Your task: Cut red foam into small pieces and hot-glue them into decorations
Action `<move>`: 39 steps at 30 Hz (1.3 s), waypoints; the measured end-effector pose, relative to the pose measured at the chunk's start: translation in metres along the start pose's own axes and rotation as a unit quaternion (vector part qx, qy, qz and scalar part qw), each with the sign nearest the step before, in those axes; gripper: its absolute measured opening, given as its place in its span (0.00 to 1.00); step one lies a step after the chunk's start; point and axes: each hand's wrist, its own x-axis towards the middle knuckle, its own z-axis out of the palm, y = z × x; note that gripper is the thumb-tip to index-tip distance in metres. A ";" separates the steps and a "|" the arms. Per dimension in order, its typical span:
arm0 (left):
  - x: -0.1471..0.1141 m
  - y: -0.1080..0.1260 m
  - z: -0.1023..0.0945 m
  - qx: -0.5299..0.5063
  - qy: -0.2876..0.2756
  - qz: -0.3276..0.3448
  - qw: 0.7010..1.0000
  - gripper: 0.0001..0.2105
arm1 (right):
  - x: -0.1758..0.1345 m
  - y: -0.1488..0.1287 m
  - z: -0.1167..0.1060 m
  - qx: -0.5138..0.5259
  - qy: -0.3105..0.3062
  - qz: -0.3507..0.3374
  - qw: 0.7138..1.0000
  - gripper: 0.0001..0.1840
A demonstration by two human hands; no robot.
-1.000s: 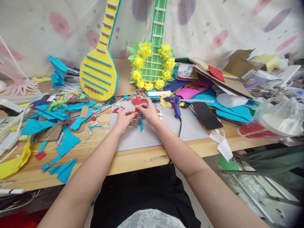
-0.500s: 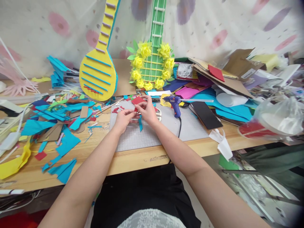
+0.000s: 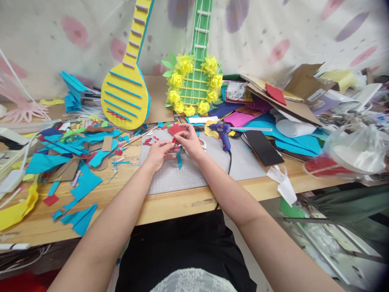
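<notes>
Fingertips of my left hand [image 3: 158, 155] and my right hand [image 3: 191, 142] meet over the grey cutting mat [image 3: 170, 178], closed around a small red piece of paper [image 3: 174, 140]. Just behind them lies a red square sheet [image 3: 174, 129]. White-handled scissors [image 3: 203, 144] rest partly hidden beneath my right hand. A blue strip [image 3: 179, 159] sticks out below the fingers. Several short red rolls [image 3: 148, 141] are left of my hands. At the back lean a yellow paper instrument [image 3: 126, 91] with blue bars and a green one [image 3: 199, 77] ringed by yellow flowers.
Right of my hands lie a blue glue gun [image 3: 224, 136] with its cord and a black phone [image 3: 263, 147]. Blue paper scraps [image 3: 86, 180] cover the left side. Cardboard and coloured sheets [image 3: 291, 134] pile up at back right, near a plastic-wrapped tub [image 3: 328, 165].
My fingers have shifted slightly around the small red piece, the right fingertips drawing in a little lower. Everything else looks the same apart from a slight camera shift.
</notes>
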 end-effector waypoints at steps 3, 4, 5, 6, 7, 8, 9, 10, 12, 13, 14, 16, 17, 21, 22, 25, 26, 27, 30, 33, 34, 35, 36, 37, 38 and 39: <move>0.001 0.001 0.000 -0.020 -0.007 -0.011 1.000 0.06 | 0.000 0.001 0.002 0.017 0.005 0.003 1.000 0.24; 0.001 0.001 0.000 -0.027 -0.011 -0.015 0.999 0.05 | 0.000 0.001 0.003 0.026 0.008 0.009 1.000 0.24; 0.001 0.002 -0.001 -0.031 -0.014 -0.019 0.999 0.05 | -0.001 0.002 0.003 0.038 0.011 0.016 0.999 0.24; 0.000 0.003 -0.001 -0.035 -0.016 -0.023 0.999 0.04 | -0.001 0.002 0.004 0.051 0.012 0.023 0.998 0.24; 0.000 0.003 -0.001 -0.038 -0.017 -0.027 0.999 0.04 | -0.001 0.001 0.004 0.065 0.011 0.031 0.997 0.24; 0.000 0.004 -0.001 -0.041 -0.018 -0.031 0.998 0.04 | -0.001 0.001 0.004 0.078 0.008 0.039 0.996 0.24; 0.000 0.005 -0.001 -0.044 -0.018 -0.035 0.998 0.04 | -0.002 0.001 0.004 0.091 0.003 0.047 0.995 0.25; 0.000 0.005 -0.001 -0.046 -0.018 -0.038 0.998 0.05 | -0.002 0.000 0.004 0.101 -0.002 0.054 0.993 0.25; 0.000 0.006 -0.001 -0.046 -0.020 -0.040 0.998 0.05 | -0.002 0.000 0.003 0.112 -0.007 0.066 0.991 0.26; 0.000 0.006 -0.001 -0.043 -0.021 -0.038 0.998 0.05 | -0.002 0.000 0.003 0.114 -0.006 0.068 0.991 0.27; 0.000 0.005 -0.001 -0.038 -0.021 -0.033 0.999 0.06 | -0.002 0.001 0.003 0.116 -0.002 0.067 0.991 0.26; -0.001 0.004 0.000 -0.026 -0.017 -0.018 0.999 0.06 | -0.002 0.003 0.003 0.119 0.008 0.061 0.991 0.26; -0.001 0.004 0.001 -0.019 -0.012 -0.007 1.000 0.07 | -0.001 0.004 0.003 0.121 0.013 0.058 0.991 0.26; -0.002 -0.001 0.003 0.026 0.004 0.052 0.998 0.11 | 0.000 0.006 0.004 0.114 0.038 0.042 0.992 0.25; -0.001 -0.002 0.004 0.037 0.008 0.068 0.997 0.13 | 0.000 0.006 0.005 0.109 0.045 0.037 0.992 0.25; 0.000 -0.006 0.005 0.061 0.029 0.104 0.992 0.15 | 0.000 0.005 0.007 0.095 0.061 0.027 0.993 0.24; 0.001 -0.007 0.006 0.065 0.039 0.113 0.991 0.16 | 0.000 0.005 0.007 0.091 0.065 0.023 0.993 0.24; 0.001 -0.008 0.006 0.068 0.049 0.122 0.989 0.16 | 0.000 0.005 0.008 0.088 0.067 0.019 0.994 0.24; 0.003 -0.009 0.006 0.074 0.074 0.142 0.984 0.16 | 0.001 0.007 0.008 0.088 0.073 0.012 0.993 0.23; 0.004 -0.009 0.004 0.088 0.088 0.152 0.981 0.15 | 0.002 0.011 0.008 0.091 0.075 0.021 0.993 0.24; 0.004 -0.009 0.004 0.095 0.091 0.156 0.979 0.14 | 0.002 0.012 0.008 0.091 0.075 0.025 0.993 0.24; 0.004 -0.010 0.003 0.100 0.092 0.161 0.978 0.14 | 0.002 0.012 0.009 0.091 0.074 0.029 0.993 0.25; 0.004 -0.010 0.003 0.103 0.095 0.166 0.976 0.14 | 0.002 0.012 0.009 0.093 0.074 0.033 0.992 0.25; 0.005 -0.010 0.003 0.103 0.098 0.171 0.975 0.13 | 0.002 0.011 0.009 0.095 0.072 0.039 0.992 0.25; 0.005 -0.010 0.002 0.101 0.102 0.175 0.974 0.13 | 0.002 0.010 0.009 0.098 0.070 0.047 0.992 0.25; 0.005 -0.010 0.002 0.098 0.106 0.178 0.974 0.12 | 0.001 0.009 0.009 0.102 0.066 0.056 0.991 0.24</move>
